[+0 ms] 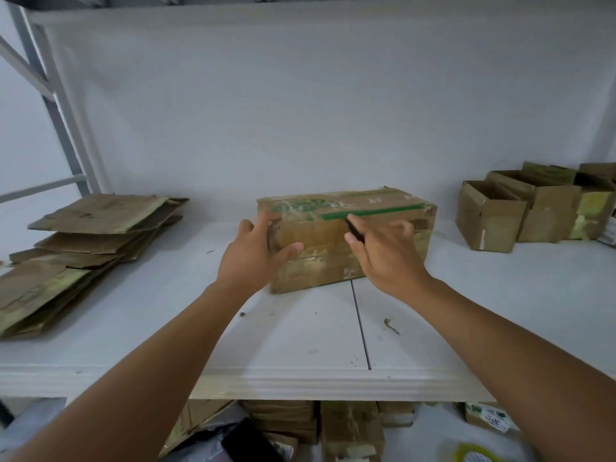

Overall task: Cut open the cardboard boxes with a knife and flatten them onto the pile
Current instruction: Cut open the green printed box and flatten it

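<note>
A taped brown cardboard box [383, 208] with green printing stands in the middle of the white shelf [300, 338]. My left hand [256, 255] grips the box's near left corner, thumb on the front face. My right hand [386, 255] holds a dark knife [355, 231] against the front face, its tip close to the green strip along the top edge. A pile of flattened boxes [83, 248] lies at the left of the shelf.
Several opened, upright boxes [533, 208] are grouped at the right rear of the shelf. A grey metal rack frame [63, 105] rises at the left. Below the shelf edge are more boxes [350, 428] and a tape roll [473, 453]. Small scraps dot the shelf.
</note>
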